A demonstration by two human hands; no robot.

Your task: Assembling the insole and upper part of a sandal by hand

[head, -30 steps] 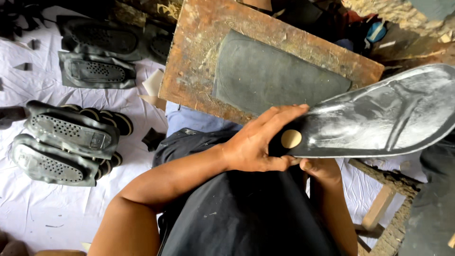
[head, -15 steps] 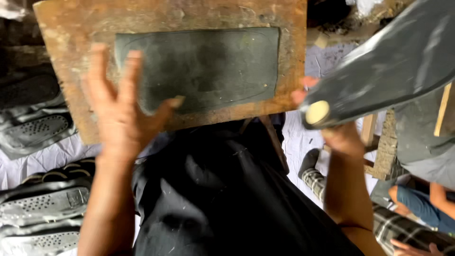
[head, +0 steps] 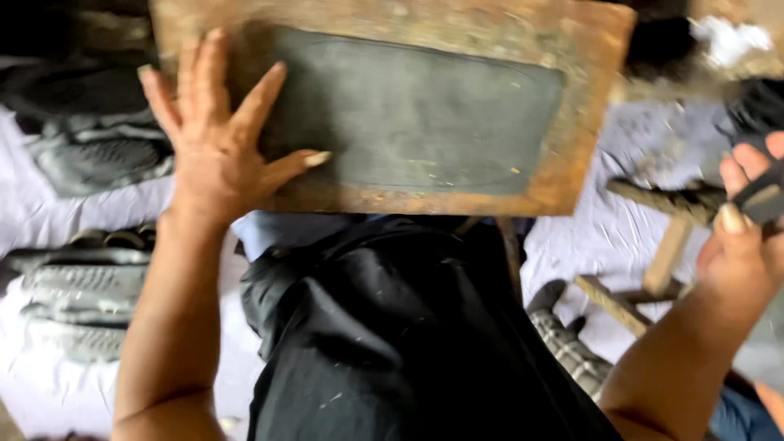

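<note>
Nearest the camera: the person's lap, covered by one black apron, dusty, with pale specks. A strip of blue garment shows at its upper left edge.

Left forearm rises along the left side. Left hand lies flat, fingers spread wide, palm pressed on the near left corner of one rust-brown wooden board that rests across the lap. Thumb and two fingers reach onto one dark grey rubber sheet, a rounded rectangle lying flat in the board's middle and covering most of it. Board's margin bare along the near and right edges. No labels or printed marks legible anywhere.

Right hand at the right border, off the board's right edge and well apart from it. Fingers curled and pressed around a dark flat piece; most of it is cut off by the frame, kind not certain.

Left of the lap, on white cloth: one stack of grey treaded shoe soles near the apron; farther up, another grey sole, blurred. Exact count within the stack cannot be told.

Right of the lap: wooden legs of a stool on the cloth, between board and right hand.

Far right corner: dark and white clutter, blurred.
</note>
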